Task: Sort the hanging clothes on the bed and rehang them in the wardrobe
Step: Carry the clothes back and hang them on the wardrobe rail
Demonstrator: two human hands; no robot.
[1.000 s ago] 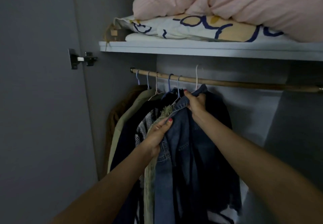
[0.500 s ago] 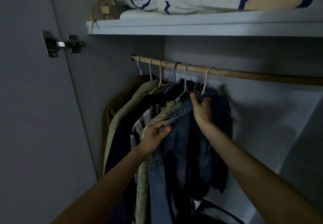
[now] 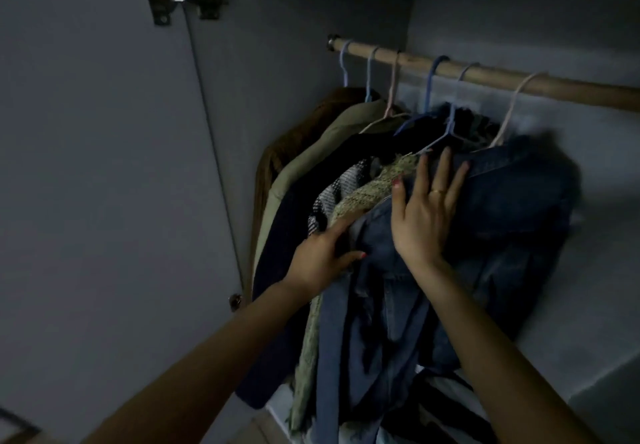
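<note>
Already hung six hangers of clothes on the wooden rod [image 3: 485, 76] in the wardrobe, right hand [image 3: 420, 215] flat and spread on the blue denim jacket [image 3: 512, 201], left hand [image 3: 322, 256] loose beside it, bed out of sight.
</note>
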